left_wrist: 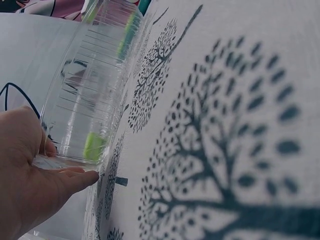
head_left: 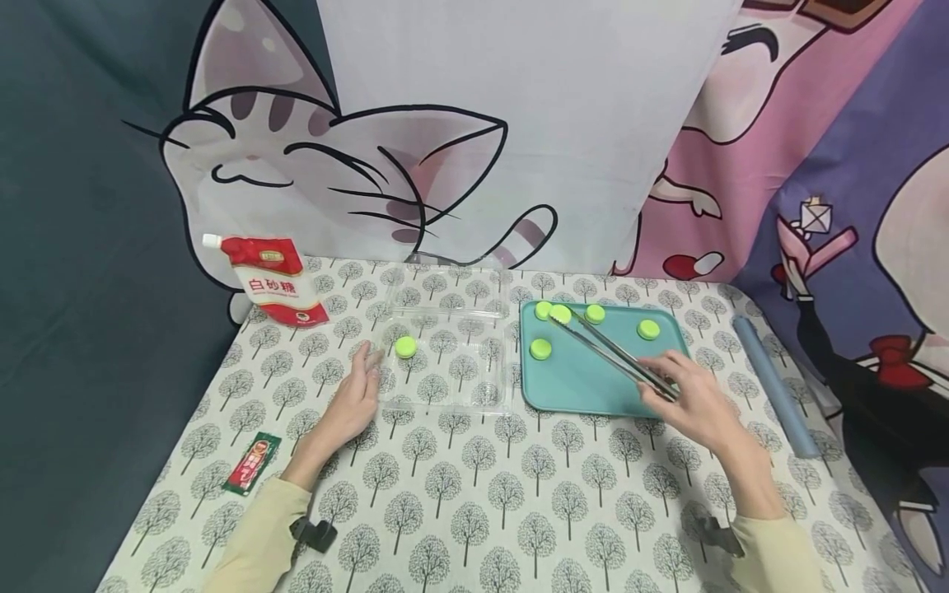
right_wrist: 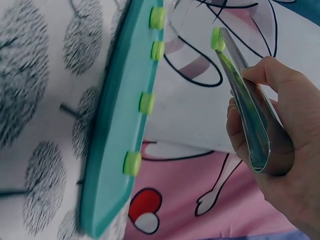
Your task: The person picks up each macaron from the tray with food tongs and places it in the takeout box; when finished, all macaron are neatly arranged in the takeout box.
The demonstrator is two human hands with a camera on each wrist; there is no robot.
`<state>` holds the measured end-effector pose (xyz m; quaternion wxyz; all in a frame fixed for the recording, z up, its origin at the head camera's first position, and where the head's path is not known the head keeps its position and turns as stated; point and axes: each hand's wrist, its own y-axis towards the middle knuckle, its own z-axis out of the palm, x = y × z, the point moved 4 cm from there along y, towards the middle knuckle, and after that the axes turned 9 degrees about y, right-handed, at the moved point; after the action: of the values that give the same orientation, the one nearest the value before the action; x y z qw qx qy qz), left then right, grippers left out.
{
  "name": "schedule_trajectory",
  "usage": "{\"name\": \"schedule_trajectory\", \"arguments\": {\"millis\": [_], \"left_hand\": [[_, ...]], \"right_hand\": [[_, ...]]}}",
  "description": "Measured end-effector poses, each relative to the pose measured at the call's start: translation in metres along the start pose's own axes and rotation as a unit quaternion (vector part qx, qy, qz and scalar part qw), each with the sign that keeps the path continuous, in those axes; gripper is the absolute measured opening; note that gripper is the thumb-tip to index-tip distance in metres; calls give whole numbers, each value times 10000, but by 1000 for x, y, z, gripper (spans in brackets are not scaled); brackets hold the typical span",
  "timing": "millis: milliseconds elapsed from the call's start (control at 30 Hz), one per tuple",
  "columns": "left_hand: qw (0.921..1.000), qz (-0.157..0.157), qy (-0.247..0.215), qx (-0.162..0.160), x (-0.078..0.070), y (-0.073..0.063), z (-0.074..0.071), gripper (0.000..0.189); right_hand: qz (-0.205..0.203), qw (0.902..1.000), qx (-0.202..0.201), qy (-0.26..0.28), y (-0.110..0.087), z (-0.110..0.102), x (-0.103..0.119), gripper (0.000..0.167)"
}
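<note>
The right hand [head_left: 689,397] grips over the teal tray [head_left: 586,383] while the left hand [head_left: 356,394] holds the clear plastic container [head_left: 452,375]; its metal tongs [right_wrist: 250,120] pinch a green macaron [head_left: 560,315] above the tray, which could slip if squeezed loosely, crack if hard.

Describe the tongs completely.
The tongs look like plain, shiny metal: two long, narrow arms joined at a rounded bend. The right hand grips them, with the bend toward the palm. They slant above the teal tray, arms squeezed close together, their far ends holding a green macaron-like piece raised off the tray.
</note>
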<state>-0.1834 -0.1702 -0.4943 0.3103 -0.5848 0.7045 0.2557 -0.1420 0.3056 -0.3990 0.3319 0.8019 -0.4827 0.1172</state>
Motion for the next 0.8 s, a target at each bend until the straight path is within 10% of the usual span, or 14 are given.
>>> {"name": "schedule_trajectory", "arguments": {"millis": [800], "left_hand": [[10000,-25,-83,-14,0,0,0,59]], "right_hand": [[-547,9906,1109,581,61,61,43,36]]}}
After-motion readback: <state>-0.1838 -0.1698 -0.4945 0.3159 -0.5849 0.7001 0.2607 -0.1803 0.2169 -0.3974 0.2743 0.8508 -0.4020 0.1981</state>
